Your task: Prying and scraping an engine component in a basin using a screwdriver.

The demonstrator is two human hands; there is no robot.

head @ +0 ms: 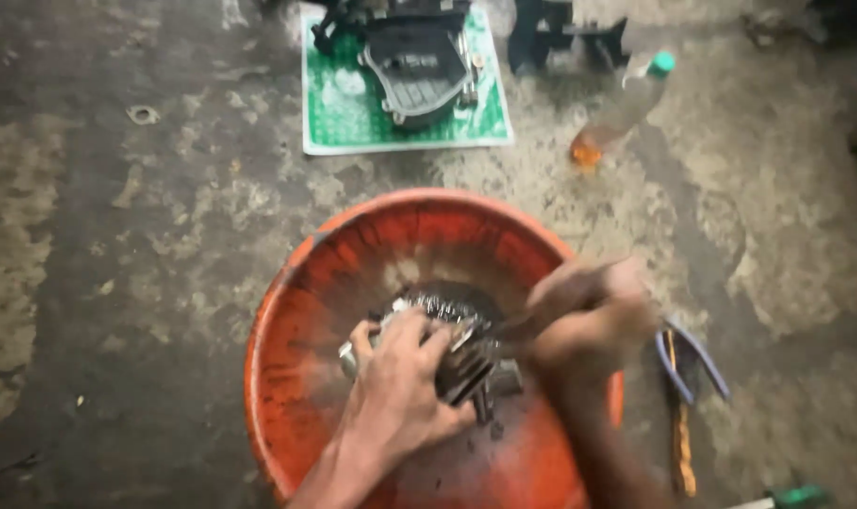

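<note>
You're clamping your left hand (400,386) around the finned metal part (457,353) inside the orange basin (296,320); your right hand (589,325) is blurring beside it, grip unclear. Pliers (688,363) are crowding the right rim, while bare floor (117,283) is lying open on the left.

Two hands, left hand (400,382) and right hand (584,320), one finned metal part (461,363), one orange basin (296,320), one bottle (622,108), one green mat (339,108), one pliers (688,363).
</note>
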